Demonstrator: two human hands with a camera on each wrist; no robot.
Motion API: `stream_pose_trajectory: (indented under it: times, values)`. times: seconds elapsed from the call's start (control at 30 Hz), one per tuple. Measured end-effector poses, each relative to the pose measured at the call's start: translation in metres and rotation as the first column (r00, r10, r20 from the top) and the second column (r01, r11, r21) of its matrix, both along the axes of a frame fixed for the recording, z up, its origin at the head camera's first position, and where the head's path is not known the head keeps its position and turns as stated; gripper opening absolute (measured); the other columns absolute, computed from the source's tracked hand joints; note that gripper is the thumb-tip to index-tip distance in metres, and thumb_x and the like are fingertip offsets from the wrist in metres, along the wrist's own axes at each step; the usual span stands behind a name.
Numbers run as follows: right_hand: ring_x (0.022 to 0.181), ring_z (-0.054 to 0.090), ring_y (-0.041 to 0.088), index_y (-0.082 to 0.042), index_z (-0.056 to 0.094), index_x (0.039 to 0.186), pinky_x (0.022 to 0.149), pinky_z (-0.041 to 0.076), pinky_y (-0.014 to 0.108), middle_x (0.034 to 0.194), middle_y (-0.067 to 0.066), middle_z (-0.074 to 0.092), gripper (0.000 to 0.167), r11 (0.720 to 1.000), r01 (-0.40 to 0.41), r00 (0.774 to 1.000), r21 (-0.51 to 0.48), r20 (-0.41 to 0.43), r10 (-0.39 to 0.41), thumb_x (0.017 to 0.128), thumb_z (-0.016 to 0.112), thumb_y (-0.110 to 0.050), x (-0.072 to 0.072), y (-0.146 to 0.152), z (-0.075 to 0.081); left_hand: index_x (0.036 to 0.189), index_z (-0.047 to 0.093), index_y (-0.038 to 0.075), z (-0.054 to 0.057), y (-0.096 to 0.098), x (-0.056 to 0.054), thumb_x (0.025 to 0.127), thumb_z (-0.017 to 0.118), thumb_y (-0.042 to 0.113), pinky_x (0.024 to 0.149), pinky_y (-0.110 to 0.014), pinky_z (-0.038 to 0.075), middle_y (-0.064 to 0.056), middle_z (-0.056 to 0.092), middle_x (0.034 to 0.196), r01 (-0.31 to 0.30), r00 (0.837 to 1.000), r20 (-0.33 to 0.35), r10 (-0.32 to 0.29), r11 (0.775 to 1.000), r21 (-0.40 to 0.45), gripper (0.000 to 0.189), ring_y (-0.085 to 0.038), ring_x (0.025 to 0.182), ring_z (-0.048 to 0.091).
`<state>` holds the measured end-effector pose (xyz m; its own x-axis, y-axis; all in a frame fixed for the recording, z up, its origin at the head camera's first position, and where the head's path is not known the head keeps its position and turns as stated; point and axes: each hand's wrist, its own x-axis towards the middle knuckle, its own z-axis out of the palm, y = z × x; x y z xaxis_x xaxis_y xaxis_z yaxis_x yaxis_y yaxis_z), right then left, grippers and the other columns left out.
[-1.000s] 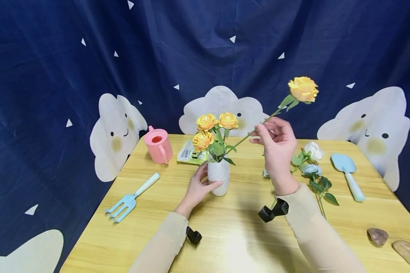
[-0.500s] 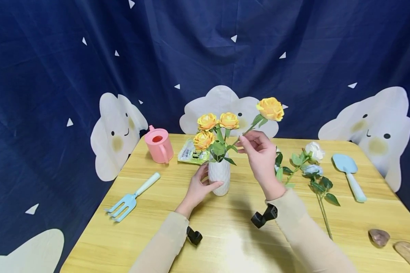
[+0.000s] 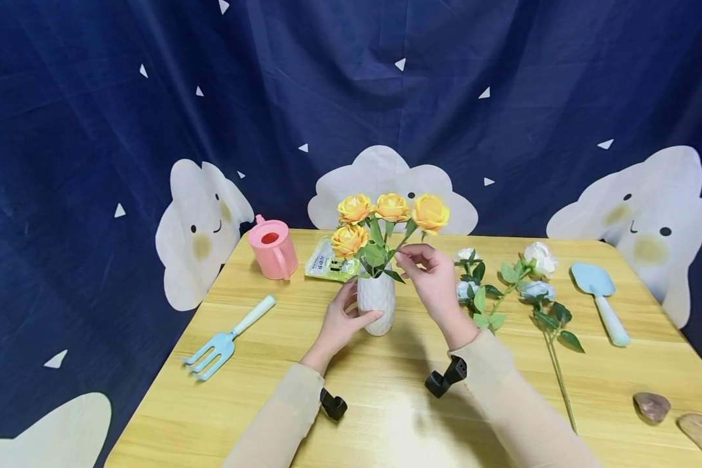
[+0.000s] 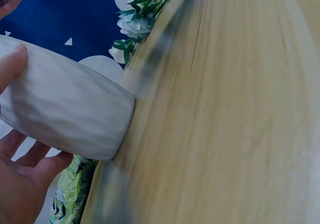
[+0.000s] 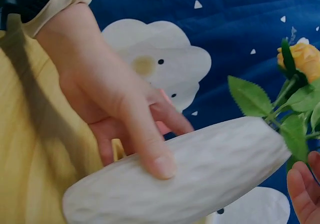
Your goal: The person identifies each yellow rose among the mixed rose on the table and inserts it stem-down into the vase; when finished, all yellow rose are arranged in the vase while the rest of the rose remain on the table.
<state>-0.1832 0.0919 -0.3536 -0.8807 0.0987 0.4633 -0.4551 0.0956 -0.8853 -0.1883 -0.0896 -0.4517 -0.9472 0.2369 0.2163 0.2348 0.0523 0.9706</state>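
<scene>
A white textured vase [image 3: 377, 305] stands upright on the table, and three yellow roses [image 3: 349, 240] rise from its mouth. My left hand [image 3: 338, 320] grips the vase from the left; in the right wrist view its thumb lies along the vase wall [image 5: 215, 174]. Just right of the vase mouth, my right hand [image 3: 431, 278] pinches the green stem of another yellow rose [image 3: 430, 213]. That bloom leans to the right beside the others. The lower end of its stem is hidden behind leaves at the rim. Only some fingers of the right hand [image 5: 302, 189] show in the right wrist view.
Left on the wooden table [image 3: 210, 416] are a pink watering can [image 3: 272, 250] and a light-blue hand fork [image 3: 225, 341]. A green-and-white packet [image 3: 327, 261] lies behind the vase. White and pale-blue flowers [image 3: 537, 290], a light-blue trowel [image 3: 599, 299] and two stones [image 3: 652, 407] lie right.
My right hand has brought the yellow rose left and down, from high at the right to beside the other blooms at the vase mouth. The left hand stays on the vase.
</scene>
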Motion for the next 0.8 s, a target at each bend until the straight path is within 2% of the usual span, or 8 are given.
stream_pose_trajectory:
  times: [0.13, 0.2, 0.3, 0.4, 0.53, 0.57, 0.7, 0.8]
  values:
    - [0.065, 0.059, 0.012, 0.006, 0.066, 0.09, 0.057, 0.053, 0.024, 0.084, 0.011, 0.066, 0.011, 1.0, 0.011, 0.998, -0.004, 0.066, -0.01, 0.084, 0.068, -0.003, -0.006, 0.003, -0.02, 0.138, 0.041, 0.016, -0.013, -0.001, -0.007, 0.075, 0.079, 0.017, 0.094, -0.04, 0.046, -0.008, 0.049, 0.131, -0.013, 1.0, -0.012, 0.013, 1.0, -0.019, 0.074, -0.029, 0.119, 0.048]
    - [0.064, 0.058, 0.009, 0.006, 0.066, 0.091, 0.056, 0.053, 0.023, 0.083, 0.012, 0.066, 0.012, 1.0, 0.009, 0.997, -0.018, 0.079, -0.008, 0.084, 0.068, -0.003, -0.005, 0.005, -0.026, 0.138, 0.041, 0.02, -0.019, -0.001, -0.01, 0.074, 0.08, 0.022, 0.093, -0.038, 0.047, -0.005, 0.049, 0.13, -0.023, 1.0, -0.013, 0.022, 0.999, -0.031, 0.075, -0.026, 0.118, 0.049]
    - [0.064, 0.059, 0.01, 0.009, 0.065, 0.093, 0.057, 0.054, 0.028, 0.083, 0.02, 0.064, 0.014, 0.999, -0.002, 0.997, -0.037, 0.08, 0.005, 0.084, 0.066, -0.001, 0.001, 0.008, -0.029, 0.137, 0.042, 0.023, -0.024, -0.002, -0.012, 0.073, 0.081, 0.025, 0.093, -0.037, 0.046, -0.002, 0.05, 0.13, -0.032, 0.999, -0.006, 0.032, 0.999, -0.028, 0.076, -0.024, 0.118, 0.049]
    - [0.065, 0.06, 0.018, 0.011, 0.064, 0.094, 0.056, 0.055, 0.032, 0.083, 0.025, 0.063, 0.014, 1.0, 0.002, 0.995, -0.027, 0.1, 0.001, 0.085, 0.065, 0.001, 0.01, 0.011, -0.027, 0.137, 0.042, 0.021, -0.027, -0.003, -0.013, 0.072, 0.081, 0.022, 0.093, -0.037, 0.046, -0.004, 0.049, 0.13, -0.035, 0.999, -0.004, 0.034, 0.999, -0.016, 0.076, -0.026, 0.119, 0.048]
    - [0.068, 0.061, 0.025, 0.011, 0.063, 0.096, 0.058, 0.055, 0.034, 0.085, 0.025, 0.062, 0.015, 1.0, 0.026, 0.988, 0.006, 0.15, -0.027, 0.086, 0.064, 0.0, 0.019, 0.022, -0.027, 0.138, 0.041, 0.017, -0.024, -0.004, -0.012, 0.073, 0.081, 0.016, 0.094, -0.037, 0.046, -0.008, 0.049, 0.131, -0.028, 1.0, 0.004, 0.028, 1.0, -0.012, 0.076, -0.028, 0.119, 0.047]
    - [0.069, 0.062, 0.026, 0.011, 0.063, 0.097, 0.058, 0.055, 0.033, 0.086, 0.024, 0.062, 0.016, 0.999, 0.03, 0.987, 0.014, 0.159, -0.032, 0.086, 0.063, 0.0, 0.02, 0.026, -0.028, 0.139, 0.041, 0.015, -0.021, -0.005, -0.01, 0.074, 0.08, 0.014, 0.094, -0.037, 0.046, -0.009, 0.049, 0.131, -0.022, 1.0, 0.001, 0.022, 1.0, -0.012, 0.076, -0.029, 0.119, 0.047]
    - [0.07, 0.062, 0.022, 0.009, 0.062, 0.1, 0.058, 0.054, 0.026, 0.089, 0.023, 0.062, 0.017, 0.996, 0.027, 0.983, 0.086, 0.176, -0.042, 0.087, 0.063, -0.001, 0.027, 0.046, -0.035, 0.14, 0.038, 0.009, -0.008, -0.009, 0.0, 0.077, 0.076, 0.01, 0.095, -0.041, 0.045, -0.016, 0.049, 0.131, 0.025, 1.0, -0.015, -0.026, 1.0, -0.014, 0.074, -0.033, 0.119, 0.047]
    - [0.069, 0.061, 0.018, 0.007, 0.062, 0.101, 0.057, 0.053, 0.023, 0.087, 0.023, 0.061, 0.016, 0.985, 0.029, 0.986, 0.168, 0.157, -0.055, 0.087, 0.063, 0.0, 0.034, 0.064, -0.041, 0.141, 0.035, 0.003, -0.007, -0.017, 0.006, 0.08, 0.073, 0.007, 0.097, -0.049, 0.041, -0.024, 0.048, 0.13, 0.051, 0.998, -0.043, -0.052, 0.999, -0.013, 0.072, -0.04, 0.118, 0.046]
